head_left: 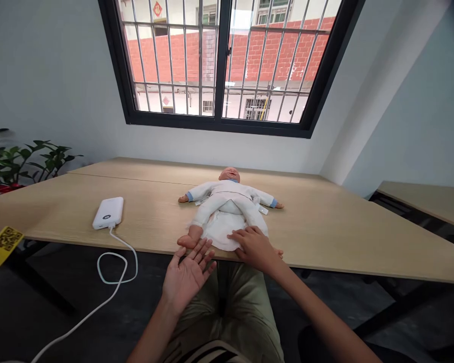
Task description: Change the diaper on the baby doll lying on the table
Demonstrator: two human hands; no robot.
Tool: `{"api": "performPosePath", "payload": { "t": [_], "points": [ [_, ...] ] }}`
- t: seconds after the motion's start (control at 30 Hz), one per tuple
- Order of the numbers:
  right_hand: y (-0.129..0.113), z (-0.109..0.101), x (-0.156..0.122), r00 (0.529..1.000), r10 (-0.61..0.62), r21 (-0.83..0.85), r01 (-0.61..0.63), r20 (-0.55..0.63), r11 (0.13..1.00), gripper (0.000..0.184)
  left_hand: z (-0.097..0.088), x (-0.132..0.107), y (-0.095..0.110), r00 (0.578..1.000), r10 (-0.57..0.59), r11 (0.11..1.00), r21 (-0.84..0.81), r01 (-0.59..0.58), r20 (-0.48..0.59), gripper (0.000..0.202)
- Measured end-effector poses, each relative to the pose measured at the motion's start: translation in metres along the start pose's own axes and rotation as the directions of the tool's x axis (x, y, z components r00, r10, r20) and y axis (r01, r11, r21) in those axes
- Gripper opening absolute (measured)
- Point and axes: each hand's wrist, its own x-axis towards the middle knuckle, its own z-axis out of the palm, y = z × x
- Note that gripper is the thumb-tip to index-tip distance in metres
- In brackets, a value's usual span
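A baby doll [230,194] in white clothes with blue cuffs lies on its back on the table, head toward the window and legs spread toward me. Between its legs a white diaper [223,229] is laid out flat, reaching the table's front edge. My right hand [254,247] rests palm down over the doll's lower leg and the diaper's right side, fingers slightly bent and apart. Palm up, my left hand [189,275] is just below the doll's bare foot [190,238], fingers loosely spread and nothing in them. The doll's other foot is mostly hidden behind my right hand.
A white power bank [109,213] lies on the table [336,227] to the left, its white cable [126,275] hanging over the front edge. A potted plant [22,161] stands at the far left. Behind the table is a barred window [217,65]. Another table [427,204] is at right.
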Motion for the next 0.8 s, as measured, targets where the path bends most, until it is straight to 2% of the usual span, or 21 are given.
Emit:
{"api": "performPosePath", "payload": {
  "t": [0.1, 0.17, 0.2, 0.27, 0.33, 0.4, 0.43, 0.53, 0.6, 0.7, 0.77, 0.8],
  "points": [
    [0.018, -0.014, 0.009, 1.000, 0.006, 0.099, -0.006, -0.003, 0.995, 0.036, 0.008, -0.002, 0.004, 0.999, 0.032, 0.988, 0.151, -0.031, -0.004, 0.041],
    [0.034, -0.026, 0.015, 0.996, 0.043, 0.171, -0.028, -0.082, 0.985, 0.030, 0.020, 0.001, 0.011, 0.992, 0.124, 0.939, 0.320, -0.129, 0.037, 0.034],
    [0.042, -0.032, 0.020, 0.991, 0.061, 0.206, -0.035, -0.123, 0.978, 0.025, 0.029, 0.004, 0.017, 0.979, 0.193, 0.883, 0.423, -0.202, 0.065, 0.031],
    [0.059, -0.041, 0.029, 0.978, 0.093, 0.285, -0.038, -0.184, 0.958, 0.021, 0.048, 0.017, 0.031, 0.929, 0.342, 0.688, 0.636, -0.350, 0.142, 0.024],
    [0.075, -0.045, 0.041, 0.968, 0.117, 0.365, -0.030, -0.220, 0.931, 0.023, 0.065, 0.040, 0.047, 0.867, 0.434, 0.434, 0.787, -0.439, 0.244, 0.022],
    [0.087, -0.043, 0.053, 0.959, 0.142, 0.412, -0.029, -0.247, 0.911, 0.024, 0.076, 0.070, 0.061, 0.839, 0.425, 0.269, 0.837, -0.476, 0.340, 0.034],
    [0.092, -0.041, 0.059, 0.955, 0.156, 0.420, -0.036, -0.254, 0.907, 0.024, 0.078, 0.085, 0.067, 0.845, 0.405, 0.220, 0.860, -0.461, 0.350, 0.044],
    [0.104, -0.034, 0.075, 0.933, 0.226, 0.428, -0.088, -0.282, 0.899, 0.023, 0.074, 0.127, 0.078, 0.915, 0.223, 0.104, 0.926, -0.364, 0.335, 0.067],
    [0.109, -0.030, 0.083, 0.914, 0.274, 0.414, -0.135, -0.299, 0.900, 0.025, 0.068, 0.146, 0.080, 0.936, 0.117, 0.011, 0.942, -0.335, 0.331, 0.071],
    [0.116, -0.026, 0.092, 0.902, 0.308, 0.396, -0.176, -0.302, 0.901, 0.027, 0.065, 0.164, 0.078, 0.915, 0.120, -0.079, 0.923, -0.378, 0.385, 0.051],
    [0.121, -0.023, 0.095, 0.891, 0.336, 0.431, -0.186, -0.304, 0.883, 0.026, 0.066, 0.173, 0.077, 0.902, 0.146, -0.072, 0.914, -0.400, 0.407, 0.030],
    [0.123, -0.022, 0.097, 0.883, 0.355, 0.457, -0.189, -0.309, 0.869, 0.025, 0.066, 0.178, 0.076, 0.902, 0.152, -0.055, 0.915, -0.400, 0.404, 0.025]
  ]
}}
